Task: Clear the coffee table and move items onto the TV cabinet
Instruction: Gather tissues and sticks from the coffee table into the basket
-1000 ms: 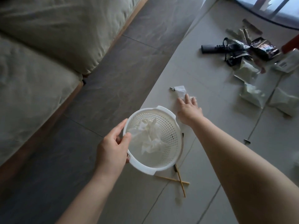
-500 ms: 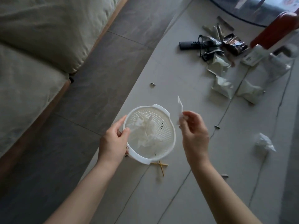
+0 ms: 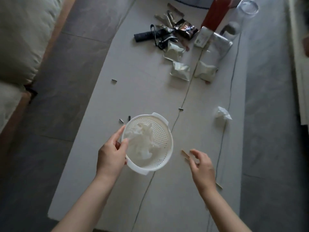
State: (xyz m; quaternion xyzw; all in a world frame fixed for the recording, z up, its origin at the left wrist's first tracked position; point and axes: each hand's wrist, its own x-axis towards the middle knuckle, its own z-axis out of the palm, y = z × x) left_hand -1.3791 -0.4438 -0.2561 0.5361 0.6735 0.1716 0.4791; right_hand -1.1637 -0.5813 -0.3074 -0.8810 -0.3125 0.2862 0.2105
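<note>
On the pale coffee table (image 3: 142, 91), my left hand (image 3: 112, 156) grips the near-left rim of a white perforated basket (image 3: 168, 129) with crumpled tissues (image 3: 143, 143) inside. To its right, my right hand (image 3: 202, 168) hovers low over two thin wooden sticks (image 3: 184, 152). Its fingers are loosely curved around their far ends, and no firm pinch shows. Another crumpled tissue (image 3: 222, 113) lies at the right. Small dark shells (image 3: 121, 121) are scattered near the basket.
At the far end lie a folded black umbrella (image 3: 143, 36), several snack packets (image 3: 180, 71), a red box (image 3: 215, 12) and a clear glass jar (image 3: 242, 17). A sofa (image 3: 20, 39) runs along the left, with dark floor between it and the table.
My right hand no longer holds the paper scrap and has dropped to the wooden sticks right of the basket. The basket has shifted left, off the sticks.
</note>
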